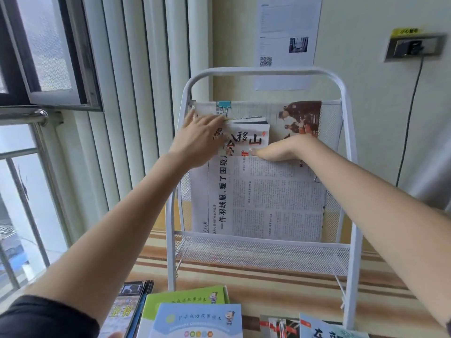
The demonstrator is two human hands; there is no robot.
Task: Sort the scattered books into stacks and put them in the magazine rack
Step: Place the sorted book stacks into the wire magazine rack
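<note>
A white metal magazine rack (266,70) stands against the wall with a newspaper (268,196) hanging in its upper pocket. A small stack of thin books (251,135), white cover with black characters on top, sits in the upper pocket in front of the newspaper. My left hand (197,140) lies on the stack's left side with fingers spread. My right hand (285,148) holds the stack's lower right edge, thumb on the cover. Below lie a blue book (197,320) on a green book (185,298), a dark stack (129,306) and more books (314,326).
A window and white vertical radiator pipes (127,93) fill the left. A wall socket with a black cable (412,47) is at the upper right. A paper notice (285,32) hangs on the wall behind the rack. The rack's lower mesh shelf (263,254) holds nothing.
</note>
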